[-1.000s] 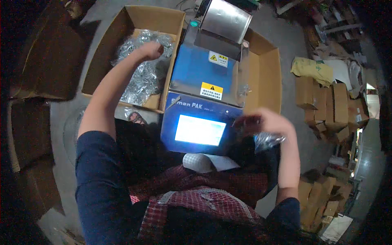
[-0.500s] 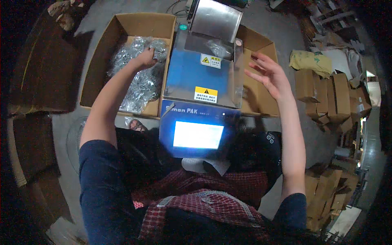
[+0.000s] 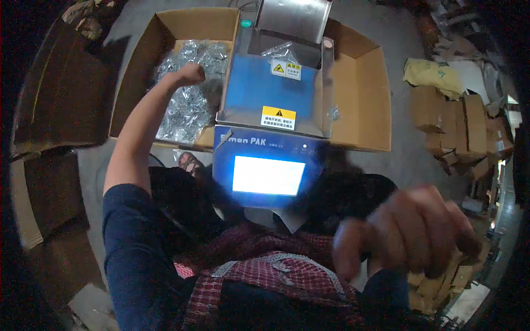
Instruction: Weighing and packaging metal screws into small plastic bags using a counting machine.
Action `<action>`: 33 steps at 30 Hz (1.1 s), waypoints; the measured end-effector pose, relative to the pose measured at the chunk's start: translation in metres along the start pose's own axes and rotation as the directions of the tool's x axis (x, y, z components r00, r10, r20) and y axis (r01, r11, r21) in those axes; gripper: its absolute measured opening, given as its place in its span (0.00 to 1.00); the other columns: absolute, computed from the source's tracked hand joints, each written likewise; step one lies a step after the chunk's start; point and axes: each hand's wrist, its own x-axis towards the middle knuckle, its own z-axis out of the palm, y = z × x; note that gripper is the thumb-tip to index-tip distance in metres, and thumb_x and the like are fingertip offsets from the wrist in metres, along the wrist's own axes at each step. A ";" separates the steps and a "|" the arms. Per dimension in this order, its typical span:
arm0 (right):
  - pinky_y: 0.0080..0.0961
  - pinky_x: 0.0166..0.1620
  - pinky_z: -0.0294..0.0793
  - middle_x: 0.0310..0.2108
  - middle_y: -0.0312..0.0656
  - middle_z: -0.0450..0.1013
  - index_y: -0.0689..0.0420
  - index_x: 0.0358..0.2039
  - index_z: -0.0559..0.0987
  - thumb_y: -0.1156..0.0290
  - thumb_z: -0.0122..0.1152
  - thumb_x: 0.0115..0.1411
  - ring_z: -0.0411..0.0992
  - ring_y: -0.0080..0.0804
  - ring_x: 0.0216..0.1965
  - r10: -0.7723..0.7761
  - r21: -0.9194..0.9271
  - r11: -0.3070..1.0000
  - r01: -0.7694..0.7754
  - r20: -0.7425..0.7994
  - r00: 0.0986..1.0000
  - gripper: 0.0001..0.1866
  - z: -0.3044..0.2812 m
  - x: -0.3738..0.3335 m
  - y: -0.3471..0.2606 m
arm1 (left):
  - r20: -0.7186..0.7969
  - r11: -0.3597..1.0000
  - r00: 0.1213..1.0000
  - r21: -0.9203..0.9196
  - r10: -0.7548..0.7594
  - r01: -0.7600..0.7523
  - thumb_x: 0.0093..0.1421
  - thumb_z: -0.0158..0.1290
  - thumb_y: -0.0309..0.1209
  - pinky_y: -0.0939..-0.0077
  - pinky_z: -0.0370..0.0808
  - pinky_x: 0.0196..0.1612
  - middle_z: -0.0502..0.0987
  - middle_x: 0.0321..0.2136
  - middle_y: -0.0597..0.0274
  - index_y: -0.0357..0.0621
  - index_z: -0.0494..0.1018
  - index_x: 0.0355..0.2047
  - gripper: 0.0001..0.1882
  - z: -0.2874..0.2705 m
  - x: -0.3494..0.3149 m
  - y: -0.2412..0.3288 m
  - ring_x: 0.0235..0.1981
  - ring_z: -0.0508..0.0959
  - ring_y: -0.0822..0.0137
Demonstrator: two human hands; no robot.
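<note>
Over the left cardboard box (image 3: 196,25), my left hand (image 3: 190,75) is closed at the heap of clear plastic packets (image 3: 185,110). Its fingertips are hidden, so I cannot make out what they hold. My right hand (image 3: 411,231) is raised large and blurred at the lower right, fingers bent downward, away from the machine. Between the two boxes stands a blue packing machine (image 3: 265,91) with a lit screen (image 3: 269,175) on its front. A clear plastic packet (image 3: 282,52) lies in its upper part, below a tilted metal plate (image 3: 292,19).
Right of the machine is another open cardboard box (image 3: 359,83), with a small clear packet (image 3: 334,113) by the machine's side. Folded cartons (image 3: 447,121) and a yellow sack (image 3: 433,76) lie farther right. Large brown cartons (image 3: 61,99) stand along the left.
My right hand has swung from beside the machine back toward me, close to the camera. My left hand stays over the packets, now with its fingers closed. The view has shifted slightly.
</note>
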 end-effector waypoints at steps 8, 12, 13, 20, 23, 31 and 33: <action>0.22 0.31 0.71 0.30 0.40 0.69 0.56 0.40 0.71 0.59 0.53 0.61 0.69 0.30 0.27 -0.111 0.025 0.993 0.118 -0.192 0.975 0.15 0.036 -0.032 -0.015 | 0.134 0.995 0.987 -0.050 0.091 -0.085 0.49 0.54 0.35 0.57 0.74 0.37 0.78 0.28 0.47 0.39 0.76 0.26 0.11 0.000 -0.011 -0.012 0.30 0.77 0.46; 0.21 0.27 0.68 0.27 0.38 0.67 0.56 0.36 0.71 0.59 0.52 0.62 0.67 0.27 0.23 -0.133 0.037 0.988 0.148 -0.268 0.954 0.13 0.058 -0.040 -0.025 | 0.154 0.975 0.970 0.093 0.187 -0.202 0.48 0.54 0.36 0.57 0.74 0.36 0.78 0.28 0.47 0.39 0.76 0.26 0.12 0.005 -0.008 -0.031 0.30 0.78 0.49; 0.21 0.26 0.68 0.26 0.38 0.67 0.56 0.35 0.71 0.59 0.52 0.62 0.66 0.27 0.23 -0.143 0.035 0.987 0.159 -0.285 0.948 0.13 0.063 -0.040 -0.029 | 0.070 0.991 0.990 0.039 0.122 -0.125 0.48 0.54 0.37 0.58 0.73 0.35 0.78 0.27 0.47 0.38 0.75 0.25 0.13 0.011 -0.005 -0.035 0.29 0.78 0.51; 0.19 0.20 0.64 0.21 0.36 0.65 0.56 0.28 0.71 0.58 0.50 0.64 0.63 0.22 0.17 -0.179 -0.016 0.982 0.189 -0.418 0.891 0.15 0.077 -0.032 -0.040 | 0.147 0.998 0.987 0.029 -0.066 0.062 0.49 0.53 0.38 0.57 0.72 0.33 0.77 0.22 0.49 0.38 0.76 0.25 0.14 0.011 0.021 0.009 0.24 0.77 0.55; 0.18 0.17 0.62 0.18 0.35 0.64 0.56 0.25 0.71 0.58 0.49 0.65 0.61 0.20 0.14 -0.178 0.004 0.980 0.201 -0.454 0.873 0.17 0.121 -0.038 -0.035 | 0.139 0.999 0.990 0.034 0.018 -0.023 0.51 0.53 0.39 0.57 0.73 0.32 0.78 0.23 0.49 0.38 0.77 0.25 0.14 0.006 0.001 -0.013 0.23 0.77 0.54; 0.16 0.09 0.57 0.11 0.33 0.61 0.56 0.16 0.71 0.57 0.46 0.68 0.57 0.15 0.08 -0.205 0.006 0.968 0.252 -0.559 0.803 0.24 0.112 -0.022 -0.055 | 0.129 0.979 0.991 0.193 0.039 -0.064 0.50 0.54 0.37 0.60 0.74 0.32 0.79 0.24 0.50 0.40 0.78 0.27 0.13 0.014 0.013 -0.055 0.25 0.79 0.54; 0.15 0.07 0.56 0.10 0.32 0.61 0.56 0.14 0.71 0.57 0.46 0.68 0.56 0.13 0.06 -0.214 0.001 0.963 0.268 -0.599 0.771 0.26 0.078 -0.002 -0.034 | 0.236 0.914 0.971 0.382 0.042 -0.133 0.50 0.54 0.37 0.60 0.74 0.33 0.79 0.25 0.50 0.41 0.79 0.28 0.12 0.021 0.014 -0.064 0.26 0.79 0.55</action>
